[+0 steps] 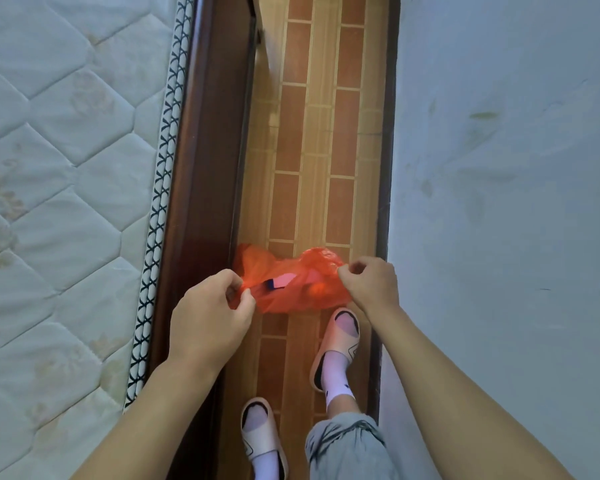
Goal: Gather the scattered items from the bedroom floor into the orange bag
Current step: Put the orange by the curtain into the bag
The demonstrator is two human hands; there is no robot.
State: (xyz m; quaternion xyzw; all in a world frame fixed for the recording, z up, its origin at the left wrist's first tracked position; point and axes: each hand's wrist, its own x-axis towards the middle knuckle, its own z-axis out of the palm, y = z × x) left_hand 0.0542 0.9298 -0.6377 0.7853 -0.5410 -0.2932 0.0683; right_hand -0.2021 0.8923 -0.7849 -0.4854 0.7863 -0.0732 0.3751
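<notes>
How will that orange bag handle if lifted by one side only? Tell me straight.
Likely floppy: the orange bag is thin, crinkled film, sagging between the left hand and right hand. Probably light. Released on one side, it may droop and spill its contents.

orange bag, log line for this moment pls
orange bag: held open, items inside | left hand: pinching rim | right hand: pinching rim | floor: no items visible

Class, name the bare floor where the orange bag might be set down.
Free: the tiled floor strip beyond the orange bag, between bed frame and wall. Crowded: near the slippers, under both hands, left hand, right hand.
</notes>
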